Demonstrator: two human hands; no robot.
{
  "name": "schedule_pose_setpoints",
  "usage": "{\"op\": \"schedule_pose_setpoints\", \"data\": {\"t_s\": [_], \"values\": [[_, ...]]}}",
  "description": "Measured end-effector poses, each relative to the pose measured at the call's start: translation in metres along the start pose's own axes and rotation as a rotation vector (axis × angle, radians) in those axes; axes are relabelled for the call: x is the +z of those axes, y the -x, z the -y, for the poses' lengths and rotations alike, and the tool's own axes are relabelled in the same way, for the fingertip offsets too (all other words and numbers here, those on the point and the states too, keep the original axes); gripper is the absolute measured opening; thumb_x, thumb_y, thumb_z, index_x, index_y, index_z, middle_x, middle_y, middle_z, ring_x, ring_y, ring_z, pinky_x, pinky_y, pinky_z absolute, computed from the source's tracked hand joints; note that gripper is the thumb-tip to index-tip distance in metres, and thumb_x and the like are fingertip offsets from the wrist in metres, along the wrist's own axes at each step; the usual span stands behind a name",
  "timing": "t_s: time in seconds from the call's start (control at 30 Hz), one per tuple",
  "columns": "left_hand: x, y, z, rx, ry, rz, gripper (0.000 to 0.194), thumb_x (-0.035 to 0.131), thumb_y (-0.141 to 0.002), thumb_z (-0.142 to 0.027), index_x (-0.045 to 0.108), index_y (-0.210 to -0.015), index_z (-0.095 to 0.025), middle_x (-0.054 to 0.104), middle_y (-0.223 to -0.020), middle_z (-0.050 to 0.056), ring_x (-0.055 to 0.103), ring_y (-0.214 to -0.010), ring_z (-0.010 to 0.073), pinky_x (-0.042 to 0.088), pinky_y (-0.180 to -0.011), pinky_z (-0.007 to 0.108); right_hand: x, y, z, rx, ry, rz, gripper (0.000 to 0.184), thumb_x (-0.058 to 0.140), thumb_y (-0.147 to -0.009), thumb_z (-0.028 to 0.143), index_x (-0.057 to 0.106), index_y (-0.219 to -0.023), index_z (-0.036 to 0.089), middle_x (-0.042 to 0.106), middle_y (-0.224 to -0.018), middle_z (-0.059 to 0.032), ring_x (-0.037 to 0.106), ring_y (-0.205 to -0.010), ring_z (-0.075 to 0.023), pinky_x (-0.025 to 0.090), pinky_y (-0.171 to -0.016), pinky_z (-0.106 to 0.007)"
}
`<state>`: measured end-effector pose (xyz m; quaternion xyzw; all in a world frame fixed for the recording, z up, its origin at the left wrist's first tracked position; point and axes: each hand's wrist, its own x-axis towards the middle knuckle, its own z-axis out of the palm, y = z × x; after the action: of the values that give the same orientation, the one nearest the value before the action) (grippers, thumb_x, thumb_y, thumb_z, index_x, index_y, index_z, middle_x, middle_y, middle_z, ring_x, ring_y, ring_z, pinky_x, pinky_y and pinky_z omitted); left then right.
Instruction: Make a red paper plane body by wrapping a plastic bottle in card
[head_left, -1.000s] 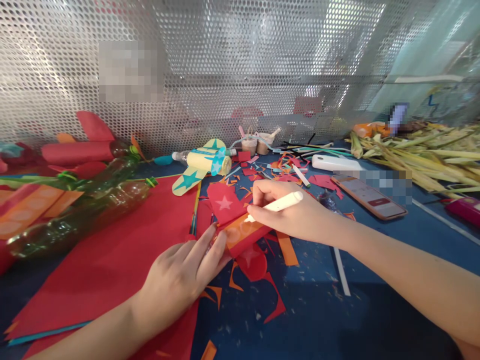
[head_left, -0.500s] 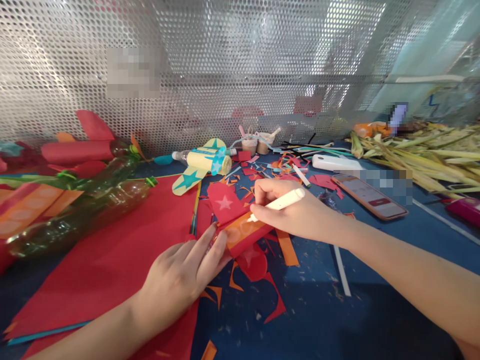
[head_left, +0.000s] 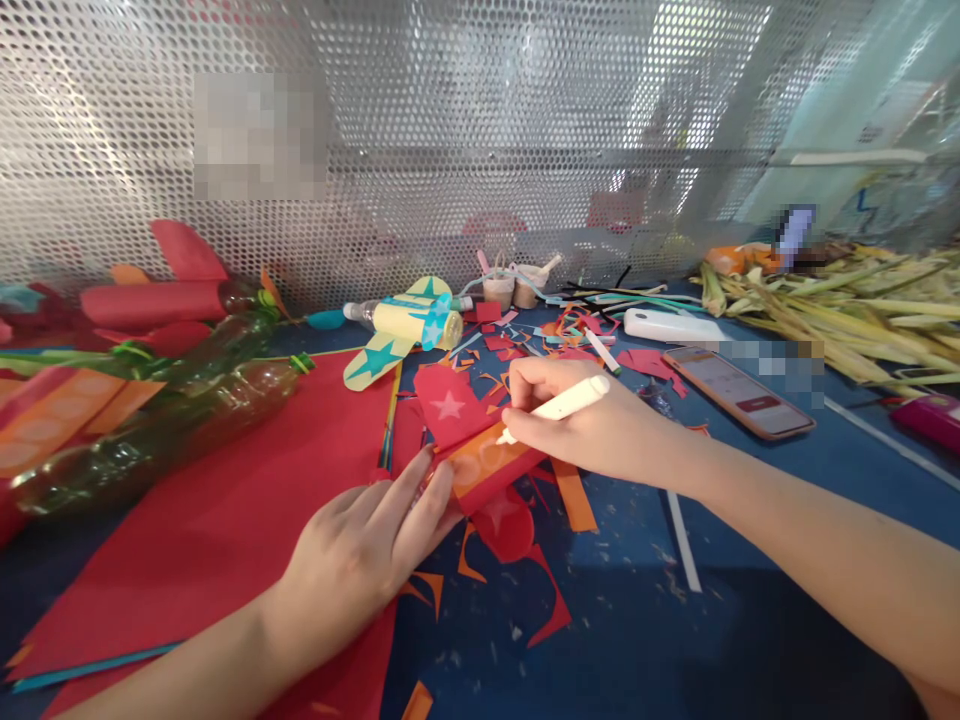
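My right hand [head_left: 592, 425] is closed round a white marker [head_left: 559, 405], its tip resting on an orange paper strip [head_left: 480, 462] marked with pale circles. The strip lies over a red paper piece [head_left: 450, 405] bearing a pale star. My left hand [head_left: 367, 550] lies flat with fingers stretched out, pressing the strip's left end down on the blue table [head_left: 637, 600].
A large red sheet [head_left: 225, 520] lies left, with green plastic bottles [head_left: 150, 430] on it. A bottle plane with teal stars [head_left: 405, 330], paper scraps, a phone [head_left: 739, 390], a white device [head_left: 667, 325] and green leaf stalks [head_left: 840, 310] lie behind. A perforated metal wall [head_left: 480, 150] closes the back.
The marker tip has shifted slightly to the right along the orange strip. My left hand has stayed put.
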<state>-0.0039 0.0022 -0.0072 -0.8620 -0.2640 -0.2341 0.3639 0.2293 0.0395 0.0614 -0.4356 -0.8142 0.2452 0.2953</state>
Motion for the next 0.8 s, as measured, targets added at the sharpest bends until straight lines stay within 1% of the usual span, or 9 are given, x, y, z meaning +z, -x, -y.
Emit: {"op": "schedule_pose_setpoints", "data": {"t_s": [0.13,0.27,0.4,0.5,0.67,0.8], "values": [[0.0007,0.0012,0.0000,0.003,-0.003,0.011,0.023,0.053,-0.093,-0.024,0.057,-0.107,-0.005,0.075,-0.090,0.017,0.070,-0.059,0.0219,0.052,-0.046,0.032,-0.0002,-0.0001,-0.0004,0.011,0.007,0.023,0.021,0.056,-0.076,0.020,0.040,-0.063,0.021,0.041,-0.050,0.0085,0.033,-0.045,-0.0066,0.025,-0.043,-0.021],[-0.0009,0.0008,0.0003,0.000,-0.008,0.002,0.022,0.054,-0.093,-0.024,0.057,-0.106,-0.006,0.075,-0.090,0.016,0.069,-0.060,0.0212,0.052,-0.048,0.031,0.0005,-0.0005,-0.0006,0.012,0.010,0.007,0.021,0.055,-0.076,0.019,0.039,-0.063,0.021,0.042,-0.051,0.0083,0.033,-0.045,-0.0066,0.024,-0.043,-0.021],[-0.0013,-0.0003,-0.0002,-0.003,-0.004,0.006,0.024,0.054,-0.093,-0.025,0.057,-0.108,-0.006,0.074,-0.090,0.016,0.070,-0.060,0.0215,0.052,-0.049,0.031,-0.0004,-0.0005,0.0012,0.020,0.006,0.034,0.021,0.057,-0.074,0.018,0.040,-0.062,0.020,0.040,-0.050,0.0089,0.033,-0.045,-0.0062,0.025,-0.045,-0.021],[-0.0011,-0.0002,-0.0002,-0.001,0.001,-0.002,0.022,0.054,-0.093,-0.024,0.057,-0.106,-0.006,0.075,-0.089,0.016,0.070,-0.060,0.0216,0.052,-0.047,0.031,-0.0007,-0.0005,0.0022,0.027,0.018,0.019,0.022,0.056,-0.075,0.018,0.039,-0.061,0.020,0.039,-0.050,0.0088,0.032,-0.045,-0.0063,0.025,-0.045,-0.021],[-0.0008,0.0020,0.0006,0.000,-0.003,0.009,0.023,0.055,-0.092,-0.024,0.057,-0.107,-0.006,0.075,-0.091,0.016,0.070,-0.060,0.0215,0.052,-0.048,0.031,0.0006,-0.0002,0.0016,0.032,0.005,0.050,0.019,0.057,-0.073,0.017,0.041,-0.063,0.020,0.042,-0.051,0.0090,0.033,-0.045,-0.0060,0.025,-0.046,-0.022],[-0.0015,0.0023,0.0005,0.003,0.003,0.008,0.024,0.057,-0.091,-0.024,0.057,-0.107,-0.006,0.075,-0.090,0.017,0.070,-0.060,0.0221,0.051,-0.047,0.031,0.0015,0.0003,0.0014,0.021,0.006,0.025,0.021,0.056,-0.075,0.018,0.040,-0.062,0.020,0.040,-0.051,0.0089,0.033,-0.046,-0.0065,0.025,-0.045,-0.021]]}}
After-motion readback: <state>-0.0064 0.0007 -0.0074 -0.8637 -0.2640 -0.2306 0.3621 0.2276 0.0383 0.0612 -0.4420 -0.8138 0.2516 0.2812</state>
